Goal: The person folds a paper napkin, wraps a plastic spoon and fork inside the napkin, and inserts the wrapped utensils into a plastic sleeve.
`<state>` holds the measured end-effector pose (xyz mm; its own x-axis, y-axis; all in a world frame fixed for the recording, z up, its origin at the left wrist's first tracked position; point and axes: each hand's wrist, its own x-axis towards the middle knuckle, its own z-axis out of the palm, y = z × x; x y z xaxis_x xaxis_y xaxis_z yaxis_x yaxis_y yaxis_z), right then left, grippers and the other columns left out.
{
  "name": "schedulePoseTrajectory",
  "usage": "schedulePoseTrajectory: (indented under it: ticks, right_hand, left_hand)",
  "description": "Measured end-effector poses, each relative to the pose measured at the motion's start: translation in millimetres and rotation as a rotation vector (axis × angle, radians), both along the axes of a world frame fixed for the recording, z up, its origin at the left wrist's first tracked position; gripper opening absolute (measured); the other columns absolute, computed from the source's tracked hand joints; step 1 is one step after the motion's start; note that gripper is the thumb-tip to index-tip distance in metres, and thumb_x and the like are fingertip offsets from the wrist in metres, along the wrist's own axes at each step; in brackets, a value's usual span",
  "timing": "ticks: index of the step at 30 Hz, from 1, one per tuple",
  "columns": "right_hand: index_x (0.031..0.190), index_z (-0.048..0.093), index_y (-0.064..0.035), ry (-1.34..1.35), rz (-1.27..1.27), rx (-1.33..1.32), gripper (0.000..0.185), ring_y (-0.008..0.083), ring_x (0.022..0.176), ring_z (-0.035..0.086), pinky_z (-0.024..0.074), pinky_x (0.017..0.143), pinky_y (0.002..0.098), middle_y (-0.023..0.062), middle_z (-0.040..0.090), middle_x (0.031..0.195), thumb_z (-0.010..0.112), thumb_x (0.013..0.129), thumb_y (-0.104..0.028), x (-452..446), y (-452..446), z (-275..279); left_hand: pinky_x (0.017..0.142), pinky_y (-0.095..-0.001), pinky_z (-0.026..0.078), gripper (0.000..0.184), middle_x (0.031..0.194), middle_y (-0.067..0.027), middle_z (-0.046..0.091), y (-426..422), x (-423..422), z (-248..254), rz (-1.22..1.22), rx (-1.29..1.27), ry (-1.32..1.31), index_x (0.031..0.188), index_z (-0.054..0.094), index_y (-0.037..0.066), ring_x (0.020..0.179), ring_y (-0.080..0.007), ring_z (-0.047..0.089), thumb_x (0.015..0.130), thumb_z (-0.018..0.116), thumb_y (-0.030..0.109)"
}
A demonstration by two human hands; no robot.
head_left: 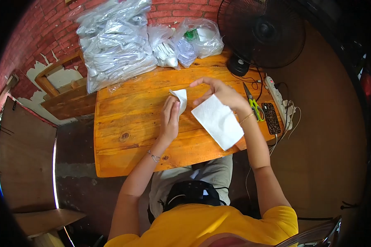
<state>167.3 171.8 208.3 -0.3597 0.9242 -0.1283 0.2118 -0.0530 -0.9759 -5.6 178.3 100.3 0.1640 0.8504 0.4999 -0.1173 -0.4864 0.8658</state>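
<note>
My left hand [171, 117] is over the middle of the wooden table, its fingers closed on a small folded white paper napkin [180, 100] that sticks up past the fingertips. To its right, my right hand [224, 95] is raised with the thumb and index finger spread apart. A larger white paper napkin [217, 122] hangs tilted at that palm and appears to be gripped by the other fingers, which the paper hides. The two napkins are apart from each other.
On the wooden table [123, 115] lie green-handled scissors [255, 108], a leopard-print phone [271, 118] on a cable and a white power strip [281, 99]. Plastic bags of white items [115, 45], smaller bags [198, 39] and a black fan [261, 31] stand along the back.
</note>
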Motion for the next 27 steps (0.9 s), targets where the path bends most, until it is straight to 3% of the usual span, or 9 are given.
schedulePoseTrajectory:
  ticks: [6, 8, 11, 13, 15, 18, 22, 26, 27]
  right_hand:
    - [0.111, 0.053, -0.0014, 0.167, -0.015, -0.062, 0.042, 0.0064, 0.070, 0.061, 0.0463, 0.058, 0.0178, 0.0069, 0.065, 0.081, 0.071, 0.074, -0.010, -5.2, 19.6, -48.7]
    - [0.110, 0.054, 0.0002, 0.214, -0.076, -0.053, 0.041, 0.0065, 0.070, 0.061, 0.0464, 0.059, 0.0181, 0.0075, 0.065, 0.082, 0.071, 0.074, -0.011, -12.7, 22.6, -53.2]
    - [0.089, 0.064, 0.0017, 0.159, -0.086, -0.028, 0.022, 0.0064, 0.064, 0.058, 0.0453, 0.057, 0.0189, 0.0056, 0.066, 0.076, 0.071, 0.075, -0.014, -20.4, 34.8, -60.7]
    - [0.077, 0.067, 0.0003, 0.130, -0.096, -0.012, 0.017, 0.0060, 0.061, 0.058, 0.0444, 0.055, 0.0193, 0.0033, 0.065, 0.071, 0.070, 0.076, -0.016, -23.4, 40.1, -63.7]
    - [0.079, 0.067, 0.0004, 0.151, -0.092, 0.012, 0.017, 0.0057, 0.061, 0.057, 0.0441, 0.055, 0.0192, 0.0034, 0.065, 0.072, 0.069, 0.076, -0.016, -24.1, 45.8, -65.0]
    - [0.079, 0.068, 0.0000, 0.199, -0.101, 0.028, 0.017, 0.0057, 0.058, 0.056, 0.0425, 0.052, 0.0192, 0.0029, 0.064, 0.069, 0.069, 0.076, -0.017, -23.4, 52.2, -69.1]
    - [0.079, 0.068, -0.0005, 0.246, -0.077, 0.024, 0.017, 0.0060, 0.058, 0.056, 0.0429, 0.053, 0.0196, 0.0025, 0.064, 0.070, 0.068, 0.077, -0.017, -20.4, 58.8, -70.1]
    - [0.082, 0.068, -0.0008, 0.306, -0.080, -0.030, 0.018, 0.0067, 0.061, 0.057, 0.0441, 0.055, 0.0200, 0.0026, 0.065, 0.072, 0.068, 0.077, -0.018, -10.4, 65.2, -70.7]
    - [0.083, 0.068, -0.0009, 0.307, -0.075, -0.039, 0.018, 0.0069, 0.062, 0.057, 0.0443, 0.055, 0.0200, 0.0028, 0.065, 0.073, 0.068, 0.077, -0.018, -8.4, 64.9, -70.0]
  left_hand:
    - [0.061, -0.0329, 0.036, 0.014, 0.076, -0.0112, 0.042, 5.0, -1.6, -0.5, 0.058, 0.034, 0.106, 0.082, 0.045, -0.001, 0.068, -0.0215, 0.044, 0.090, 0.043, 0.010]
    - [0.062, -0.0343, 0.038, 0.007, 0.078, -0.0126, 0.044, 14.5, -2.8, -2.0, 0.192, 0.208, 0.203, 0.083, 0.046, -0.001, 0.070, -0.0254, 0.047, 0.085, 0.049, 0.005]
    - [0.065, -0.0336, 0.039, 0.006, 0.079, -0.0127, 0.045, 18.2, -6.6, 6.5, 0.246, 0.255, 0.228, 0.084, 0.048, -0.001, 0.071, -0.0279, 0.048, 0.080, 0.052, 0.001]
    - [0.067, -0.0294, 0.039, 0.010, 0.079, -0.0094, 0.044, 23.8, -10.7, 7.3, 0.264, 0.266, 0.237, 0.083, 0.049, -0.001, 0.073, -0.0221, 0.047, 0.076, 0.055, 0.003]
    - [0.067, -0.0258, 0.039, 0.009, 0.080, -0.0065, 0.045, 32.3, -13.5, 5.0, 0.265, 0.279, 0.226, 0.083, 0.052, -0.001, 0.074, -0.0164, 0.048, 0.077, 0.057, 0.004]
    - [0.065, -0.0287, 0.040, 0.008, 0.079, -0.0092, 0.046, 38.9, -15.9, 1.3, 0.197, 0.159, 0.140, 0.080, 0.051, -0.003, 0.072, -0.0188, 0.049, 0.083, 0.053, 0.004]
    - [0.065, -0.0223, 0.039, 0.008, 0.078, -0.0016, 0.049, 53.3, -16.7, -8.8, 0.010, -0.196, -0.087, 0.080, 0.054, 0.000, 0.069, -0.0100, 0.048, 0.085, 0.054, 0.006]
    - [0.070, -0.0225, 0.040, 0.011, 0.088, -0.0029, 0.057, 54.3, -15.7, -4.7, -0.075, -0.417, -0.340, 0.087, 0.056, 0.003, 0.080, -0.0086, 0.052, 0.088, 0.052, 0.013]
    - [0.072, -0.0252, 0.042, 0.017, 0.092, -0.0047, 0.058, 57.8, -17.2, -7.1, -0.132, -0.465, -0.376, 0.097, 0.055, 0.003, 0.083, -0.0120, 0.054, 0.088, 0.051, 0.017]
